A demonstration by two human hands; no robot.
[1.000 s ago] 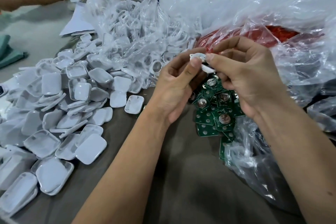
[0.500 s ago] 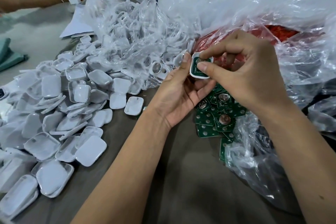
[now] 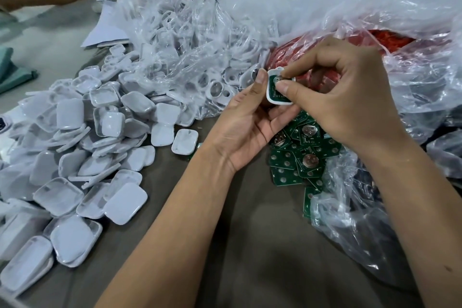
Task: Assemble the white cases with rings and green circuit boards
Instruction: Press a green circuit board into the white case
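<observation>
Nearest: loose green circuit boards (image 3: 297, 155) heaped on table under wrists. Above heap, left hand (image 3: 246, 122) cradles white case (image 3: 271, 96); right hand (image 3: 350, 97) pinches 1 board into it. Vs 1 s ago, case now faces up, board inside: seating underway. Ring hidden. Far: bagged rings (image 3: 190, 40) blurred.

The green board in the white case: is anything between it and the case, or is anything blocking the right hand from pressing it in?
Nothing visible blocks it. The board already lies inside the case, which the left hand holds. The right hand touches the board directly with thumb and forefinger. Whether the board is fully seated cannot be told.
</observation>
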